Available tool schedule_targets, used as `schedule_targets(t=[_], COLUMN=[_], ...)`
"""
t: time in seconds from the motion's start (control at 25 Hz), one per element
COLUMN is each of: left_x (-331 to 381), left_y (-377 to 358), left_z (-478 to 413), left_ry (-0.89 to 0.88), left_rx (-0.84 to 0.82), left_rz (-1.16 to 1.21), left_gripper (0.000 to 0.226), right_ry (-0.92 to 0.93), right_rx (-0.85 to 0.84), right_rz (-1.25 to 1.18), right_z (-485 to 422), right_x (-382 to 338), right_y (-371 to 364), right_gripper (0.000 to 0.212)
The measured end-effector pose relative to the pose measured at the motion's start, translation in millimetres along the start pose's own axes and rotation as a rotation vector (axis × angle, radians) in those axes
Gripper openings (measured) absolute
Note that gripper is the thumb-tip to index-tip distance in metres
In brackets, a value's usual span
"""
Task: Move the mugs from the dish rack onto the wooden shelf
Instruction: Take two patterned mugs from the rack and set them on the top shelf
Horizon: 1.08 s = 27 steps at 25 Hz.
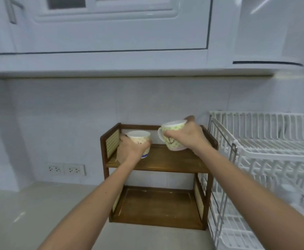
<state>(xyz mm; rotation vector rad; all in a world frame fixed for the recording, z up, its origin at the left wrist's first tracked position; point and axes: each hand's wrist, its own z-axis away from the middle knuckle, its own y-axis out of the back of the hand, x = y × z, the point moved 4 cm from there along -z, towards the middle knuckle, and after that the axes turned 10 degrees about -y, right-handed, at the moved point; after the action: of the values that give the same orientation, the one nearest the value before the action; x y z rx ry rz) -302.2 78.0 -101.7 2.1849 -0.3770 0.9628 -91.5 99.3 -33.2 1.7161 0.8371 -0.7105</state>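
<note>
A two-tier wooden shelf stands on the counter against the tiled wall. My left hand is wrapped around a cream patterned mug at the left end of the upper tier; the mug's base sits on or just above the board. My right hand grips a green-dotted mug, tilted, with its handle pointing left, held slightly above the right part of the upper tier. The white wire dish rack stands right of the shelf, and no mugs are visible in it.
White wall cabinets hang overhead. Two wall sockets sit low on the left of the tiles. The shelf's lower tier holds nothing. A pale countertop spreads to the left and front.
</note>
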Motion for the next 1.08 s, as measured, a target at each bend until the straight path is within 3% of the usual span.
schedule_targets(t=[0.2, 0.4, 0.6, 0.92, 1.08], left_x=[-26.1, -45.2, -55.9, -54.8, -55.3], left_y=[-16.8, -33.0, -43.5, -53.2, -53.3], left_z=[-7.9, -19.6, -22.8, -19.1, -19.2], left_ry=[0.016, 0.026, 0.036, -0.102, -0.089], left_rx=[0.086, 0.108, 0.128, 0.033, 0.043], left_rz=[-0.034, -0.039, 0.005, -0.17, -0.166], left_gripper=[0.102, 0.107, 0.108, 0.103, 0.099], right_ry=[-0.207, -0.212, -0.181, -0.117, -0.07], right_rx=[-0.028, -0.002, -0.032, -0.09, -0.13], right_rz=[-0.11, -0.109, -0.124, -0.159, -0.168], right_z=[-18.9, -39.2, -55.0, -69.4, -71.1], right_x=[43.3, 60.5, 73.0, 80.3, 83.0], right_y=[-63.9, -96.4, -117.7, -119.1, -114.1], right_gripper=[0.075, 0.088, 0.086, 0.075, 0.078])
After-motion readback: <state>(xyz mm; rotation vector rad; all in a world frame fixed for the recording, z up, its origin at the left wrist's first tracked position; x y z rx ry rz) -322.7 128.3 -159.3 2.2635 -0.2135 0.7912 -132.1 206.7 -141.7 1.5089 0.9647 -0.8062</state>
